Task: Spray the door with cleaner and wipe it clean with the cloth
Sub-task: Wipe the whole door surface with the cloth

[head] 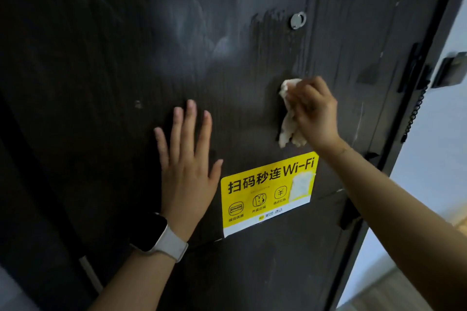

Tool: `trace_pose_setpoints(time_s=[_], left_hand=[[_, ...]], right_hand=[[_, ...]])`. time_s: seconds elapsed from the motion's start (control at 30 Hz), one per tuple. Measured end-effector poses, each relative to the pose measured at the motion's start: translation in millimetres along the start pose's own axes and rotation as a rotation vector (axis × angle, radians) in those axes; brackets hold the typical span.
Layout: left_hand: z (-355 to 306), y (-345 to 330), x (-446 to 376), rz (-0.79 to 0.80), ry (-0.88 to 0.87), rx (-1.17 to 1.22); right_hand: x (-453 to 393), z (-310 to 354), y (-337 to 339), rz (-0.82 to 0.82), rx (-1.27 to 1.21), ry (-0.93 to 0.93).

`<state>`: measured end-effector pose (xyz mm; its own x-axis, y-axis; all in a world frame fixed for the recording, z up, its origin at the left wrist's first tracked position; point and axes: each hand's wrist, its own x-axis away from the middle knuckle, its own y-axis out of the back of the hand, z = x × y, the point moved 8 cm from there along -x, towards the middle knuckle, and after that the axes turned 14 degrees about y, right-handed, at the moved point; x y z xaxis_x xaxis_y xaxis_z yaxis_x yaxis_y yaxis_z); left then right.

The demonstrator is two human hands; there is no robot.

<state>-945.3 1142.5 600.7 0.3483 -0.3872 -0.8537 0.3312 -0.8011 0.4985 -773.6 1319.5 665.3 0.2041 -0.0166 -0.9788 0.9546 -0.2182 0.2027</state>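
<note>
A: Quick one. Where's the cloth [290, 118]?

B: Bunched in the right hand [314, 111], fingers curled round it, pressed to the door [113, 58] just above the yellow Wi-Fi sticker [267, 194]. A tail of it hangs down past the heel of the hand, nearly to the sticker's top edge.

A: Left hand [188, 166]?

B: Flat on the door, fingers straight and spread, pointing up. Holds nothing, looks like bracing. White-strapped watch [158, 238] on that wrist.

A: Sprayer?

B: Not in frame. Wet streaks run down the panel around and above the peephole [298, 20], so I'd judge spraying is done and this is the wiping stage.

A: The relation that matters for the next stroke?

B: Streaks lie straight above the right hand, long axis vertical. A hazy smear sits up and to the left, above the left hand. Right hand is the nearer one to the streaks and it has the cloth; the stroke probably goes upward toward the peephole.

A: Anything in the way?

B: Sticker directly below, hinge-side hardware and a coiled cable [414, 113] off to the right at the door edge. Upward path looks free
</note>
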Motion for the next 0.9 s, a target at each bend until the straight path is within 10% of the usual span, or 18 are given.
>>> trace_pose_setpoints(time_s=[0.27, 0.57, 0.9], left_hand=[[-94.0, -10.0, -61.5, -0.090, -0.182, 0.052], [-107.0, -33.0, -85.1, -0.172, -0.092, -0.205], [-107.4, -34.6, -86.2, -0.160, -0.082, -0.264]], right_hand=[[-50.3, -27.7, 16.8, -0.191, -0.058, 0.129], [61.1, -45.6, -8.8, 0.294, -0.201, 0.567], [-101.4, -85.7, 46.1, -0.202, -0.196, 0.250]])
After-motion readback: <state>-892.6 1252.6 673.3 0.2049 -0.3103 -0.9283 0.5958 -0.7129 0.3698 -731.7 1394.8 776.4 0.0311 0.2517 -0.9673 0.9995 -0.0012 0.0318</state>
